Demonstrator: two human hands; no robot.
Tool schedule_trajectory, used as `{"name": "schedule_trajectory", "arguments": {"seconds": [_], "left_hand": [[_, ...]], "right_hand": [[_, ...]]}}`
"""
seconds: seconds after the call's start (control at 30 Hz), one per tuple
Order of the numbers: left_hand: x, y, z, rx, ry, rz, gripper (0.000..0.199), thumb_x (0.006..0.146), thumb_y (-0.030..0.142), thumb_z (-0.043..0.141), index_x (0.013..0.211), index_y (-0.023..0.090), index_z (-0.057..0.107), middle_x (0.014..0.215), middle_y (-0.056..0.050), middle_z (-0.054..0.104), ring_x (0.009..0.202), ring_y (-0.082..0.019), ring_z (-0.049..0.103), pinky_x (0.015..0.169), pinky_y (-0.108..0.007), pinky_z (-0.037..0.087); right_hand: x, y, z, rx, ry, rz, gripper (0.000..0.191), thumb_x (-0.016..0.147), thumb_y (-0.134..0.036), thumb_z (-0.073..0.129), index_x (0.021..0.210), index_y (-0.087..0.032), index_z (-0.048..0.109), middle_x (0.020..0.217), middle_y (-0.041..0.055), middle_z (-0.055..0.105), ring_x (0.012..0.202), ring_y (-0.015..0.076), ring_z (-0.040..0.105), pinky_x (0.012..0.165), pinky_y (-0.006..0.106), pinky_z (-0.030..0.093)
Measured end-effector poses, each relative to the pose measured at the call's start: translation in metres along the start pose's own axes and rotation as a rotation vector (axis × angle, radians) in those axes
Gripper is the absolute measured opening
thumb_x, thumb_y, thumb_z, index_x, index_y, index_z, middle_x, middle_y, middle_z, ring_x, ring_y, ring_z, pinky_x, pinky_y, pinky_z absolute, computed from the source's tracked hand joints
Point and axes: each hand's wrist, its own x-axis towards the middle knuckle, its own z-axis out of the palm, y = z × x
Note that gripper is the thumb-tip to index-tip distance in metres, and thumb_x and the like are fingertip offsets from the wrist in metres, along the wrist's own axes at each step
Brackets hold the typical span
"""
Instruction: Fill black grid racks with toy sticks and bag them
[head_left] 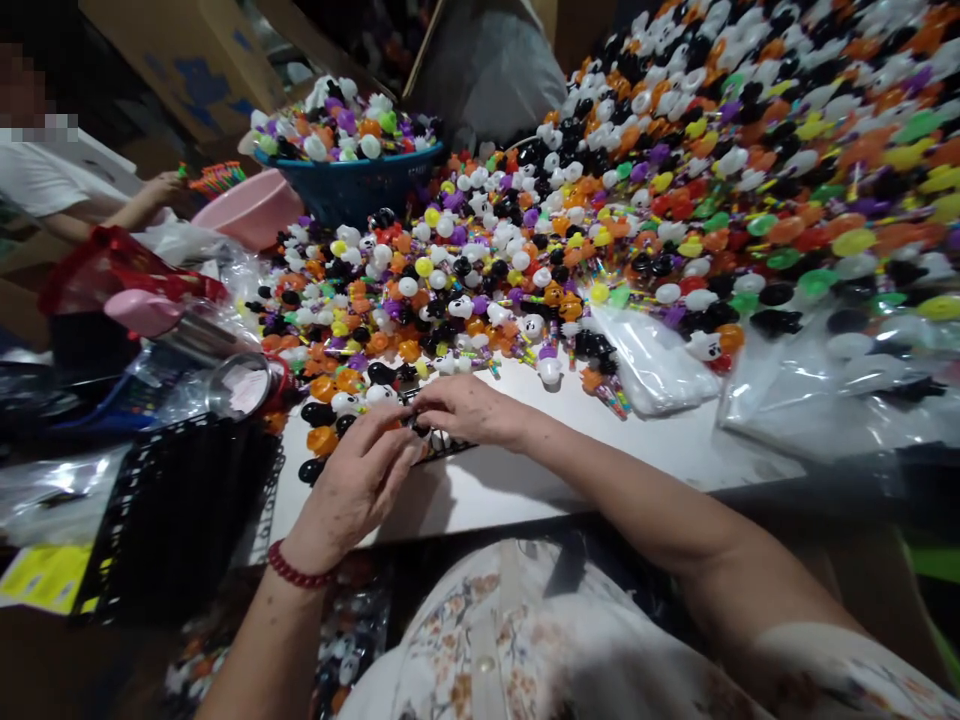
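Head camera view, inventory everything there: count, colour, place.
Table: one, white, centre.
Small toys: uncountable, multicoloured, heaped across it.
Tub: one, blue, back left.
Basin: one, pink, beside the tub.
Plastic bags: several, clear, both sides.
Cardboard: some, brown, top left.
Red bundle: one, red, left.
Cylinder: one, pink and silver, left.
Metal cup: one, silver, left.
Black racks: stacked, uncountable, lower left.
Yellow sheet: one, lower left.
Co-worker: one, white sleeve, far left.
Bracelet: one, red, left wrist.
Floral top: one, pale, bottom.
Left hand: one, bare, over toys.
Right hand: one, bare, beside it.
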Motion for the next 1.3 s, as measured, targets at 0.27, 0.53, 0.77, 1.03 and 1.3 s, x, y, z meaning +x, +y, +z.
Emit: {"name": "schedule_trajectory", "arguments": {"seconds": [0.27,0.53,0.77,1.03,1.3], "left_hand": [[0.002,-0.006,0.004,0.084,0.015,-0.01,0.017,0.093,0.017,0.052,0.11,0.018,0.053,0.139,-0.016,0.05,0.132,-0.028,0.047,0.11,-0.049,0.042],[0.0,-0.02,0.013,0.13,0.078,0.074,0.012,0.093,0.022,0.053,0.104,0.018,0.054,0.113,-0.013,0.062,0.119,-0.028,0.055,0.104,-0.048,0.046],[0.003,-0.019,0.012,0.079,0.074,0.051,0.008,0.094,0.025,0.052,0.099,0.019,0.054,0.109,-0.011,0.062,0.114,-0.027,0.056,0.101,-0.047,0.046],[0.002,-0.015,0.011,0.064,0.051,0.022,0.006,0.095,0.021,0.051,0.1,0.019,0.053,0.111,-0.01,0.061,0.116,-0.023,0.054,0.104,-0.043,0.044],[0.002,-0.01,0.009,0.066,0.012,-0.013,0.006,0.095,0.019,0.049,0.101,0.019,0.052,0.112,-0.009,0.06,0.116,-0.022,0.053,0.105,-0.043,0.044]], "right_hand": [[0.002,-0.014,0.027,0.118,0.039,0.184,0.034,0.099,-0.023,0.043,0.131,-0.017,0.053,0.104,0.0068,0.068,0.09,0.019,0.062,0.079,0.03,0.045],[-0.033,0.032,-0.023,-0.477,0.148,0.141,0.038,0.09,-0.006,0.048,0.122,-0.017,0.064,0.12,0.0117,0.061,0.11,0.0237,0.052,0.091,0.034,0.041],[-0.058,0.089,-0.091,-1.078,0.036,0.342,0.026,0.089,-0.014,0.053,0.106,-0.015,0.072,0.107,0.0167,0.057,0.108,0.0331,0.041,0.09,0.046,0.031],[-0.047,0.079,-0.079,-0.677,0.143,0.297,0.02,0.089,-0.017,0.056,0.104,-0.016,0.069,0.11,0.0115,0.061,0.101,0.0243,0.049,0.086,0.034,0.037],[-0.029,0.064,-0.023,0.065,0.147,0.356,0.018,0.091,-0.02,0.047,0.085,-0.017,0.063,0.073,-0.0018,0.058,0.069,0.0127,0.05,0.066,0.024,0.038]]}}
